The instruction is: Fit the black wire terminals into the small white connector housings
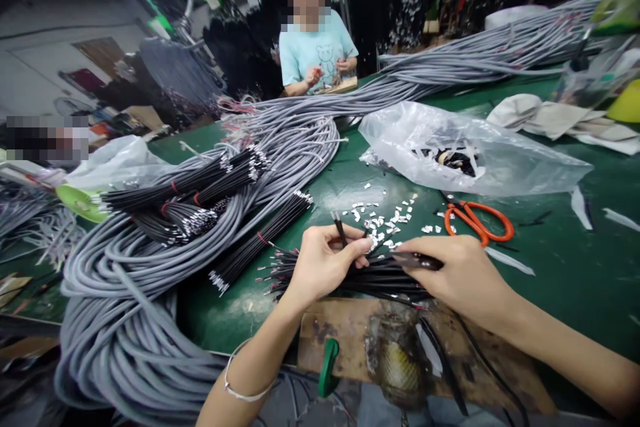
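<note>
My left hand [333,257] is closed on a short black cable [341,229], whose end sticks up between the fingers. My right hand [460,270] grips a slim dark tool [421,260] that points left towards my left fingertips; its exact kind is not clear. Under both hands lies a loose bundle of black cables [380,278] with reddish wire ends at the left. Just beyond my fingers, small white and silvery pieces [397,218] are scattered on the green table [565,247].
Orange-handled scissors [483,221] lie right of the pieces, below a clear plastic bag [520,160]. Grey cables [125,320] coil at left, with tied black cable bundles [260,240] on and beside them. A stained wooden board [345,327] sits nearest me. Across the table, a person [315,53] works.
</note>
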`<act>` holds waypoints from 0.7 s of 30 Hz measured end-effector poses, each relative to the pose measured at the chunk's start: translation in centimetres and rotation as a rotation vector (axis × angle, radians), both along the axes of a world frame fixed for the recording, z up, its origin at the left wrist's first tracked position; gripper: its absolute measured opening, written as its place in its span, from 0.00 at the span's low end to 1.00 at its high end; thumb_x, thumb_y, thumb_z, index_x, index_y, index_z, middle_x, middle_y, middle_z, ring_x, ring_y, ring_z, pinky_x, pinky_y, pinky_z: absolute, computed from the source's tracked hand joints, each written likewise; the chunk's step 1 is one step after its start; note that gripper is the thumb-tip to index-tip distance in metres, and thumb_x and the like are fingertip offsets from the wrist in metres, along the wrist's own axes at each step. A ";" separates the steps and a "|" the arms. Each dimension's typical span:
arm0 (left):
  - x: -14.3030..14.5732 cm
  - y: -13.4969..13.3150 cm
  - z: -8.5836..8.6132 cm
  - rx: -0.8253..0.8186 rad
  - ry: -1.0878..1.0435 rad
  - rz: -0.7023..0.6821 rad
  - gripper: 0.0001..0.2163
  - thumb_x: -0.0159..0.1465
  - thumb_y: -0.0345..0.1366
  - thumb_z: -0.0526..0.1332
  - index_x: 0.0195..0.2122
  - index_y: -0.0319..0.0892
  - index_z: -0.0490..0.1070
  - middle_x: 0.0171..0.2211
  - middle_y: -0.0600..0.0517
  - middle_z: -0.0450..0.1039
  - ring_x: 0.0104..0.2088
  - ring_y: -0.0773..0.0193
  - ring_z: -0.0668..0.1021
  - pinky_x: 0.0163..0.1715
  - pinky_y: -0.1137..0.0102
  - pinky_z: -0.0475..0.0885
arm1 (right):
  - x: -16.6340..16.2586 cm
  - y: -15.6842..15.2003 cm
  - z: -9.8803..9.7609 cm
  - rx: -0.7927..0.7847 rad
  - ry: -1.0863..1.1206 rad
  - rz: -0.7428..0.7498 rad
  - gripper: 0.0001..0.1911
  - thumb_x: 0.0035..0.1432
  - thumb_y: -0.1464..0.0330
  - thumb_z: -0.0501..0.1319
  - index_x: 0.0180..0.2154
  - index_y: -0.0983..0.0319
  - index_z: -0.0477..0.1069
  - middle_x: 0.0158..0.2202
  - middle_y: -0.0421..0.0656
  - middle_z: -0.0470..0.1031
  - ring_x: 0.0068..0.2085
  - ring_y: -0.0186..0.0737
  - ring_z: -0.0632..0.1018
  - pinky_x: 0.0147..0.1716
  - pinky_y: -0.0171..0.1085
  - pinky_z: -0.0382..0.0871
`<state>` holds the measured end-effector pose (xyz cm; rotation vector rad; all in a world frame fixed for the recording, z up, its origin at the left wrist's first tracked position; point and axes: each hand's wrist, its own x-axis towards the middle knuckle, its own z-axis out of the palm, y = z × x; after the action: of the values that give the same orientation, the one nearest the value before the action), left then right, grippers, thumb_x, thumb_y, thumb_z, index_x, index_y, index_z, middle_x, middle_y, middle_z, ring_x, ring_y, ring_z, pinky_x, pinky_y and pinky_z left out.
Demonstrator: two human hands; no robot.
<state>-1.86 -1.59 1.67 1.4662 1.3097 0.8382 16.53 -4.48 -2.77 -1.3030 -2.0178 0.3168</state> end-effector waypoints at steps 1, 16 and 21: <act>0.1 0.0 -0.2 -0.006 -0.040 -0.027 0.08 0.53 0.34 0.66 0.26 0.34 0.73 0.16 0.52 0.71 0.17 0.69 0.73 0.20 0.76 0.69 | 0.0 -0.1 0.1 0.019 0.103 -0.023 0.11 0.50 0.75 0.58 0.32 0.59 0.78 0.30 0.41 0.80 0.28 0.39 0.79 0.25 0.34 0.70; 0.3 -0.9 -1.3 0.105 0.098 -0.178 0.13 0.63 0.39 0.56 0.25 0.36 0.69 0.18 0.53 0.66 0.17 0.73 0.67 0.18 0.78 0.61 | -0.9 -0.9 0.8 -0.033 0.358 0.057 0.16 0.53 0.74 0.59 0.45 0.63 0.74 0.32 0.40 0.80 0.27 0.35 0.79 0.29 0.32 0.75; 0.4 -0.9 -1.3 0.107 0.062 -0.149 0.13 0.63 0.38 0.56 0.25 0.36 0.68 0.19 0.54 0.66 0.17 0.73 0.67 0.18 0.78 0.61 | -1.1 -0.7 0.6 -0.044 0.303 -0.071 0.18 0.57 0.65 0.59 0.49 0.62 0.71 0.45 0.45 0.76 0.41 0.41 0.78 0.41 0.38 0.72</act>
<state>-1.46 -2.51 0.32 1.6637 1.2001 0.7802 15.46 -5.20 -2.18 -1.2662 -1.7156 0.4958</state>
